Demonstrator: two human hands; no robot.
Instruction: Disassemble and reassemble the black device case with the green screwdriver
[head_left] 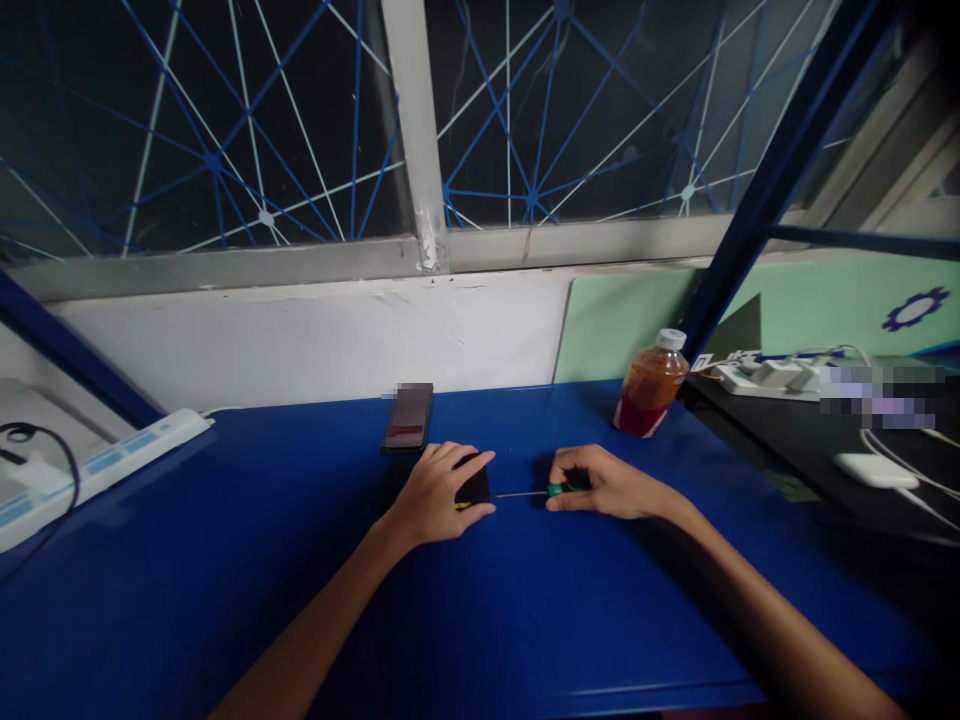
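Observation:
My left hand (431, 497) is wrapped over a small black box-like object (474, 483) with a bit of yellow on its near side, holding it on the blue tabletop (480, 620). Much of that object is covered by the hand. In my right hand (611, 487) is a screwdriver (521, 494), its green and black handle pinched between the fingers. The thin metal shaft lies level and points left. Its tip is at or very near the right side of the black object; whether it touches cannot be made out.
A phone (409, 418) lies just beyond my left hand. A capped bottle of reddish-brown drink (651, 388) stands behind my right hand. At the left edge is a white power strip (150, 448); another strip (772, 378) and a white charger (876, 470) sit on the right.

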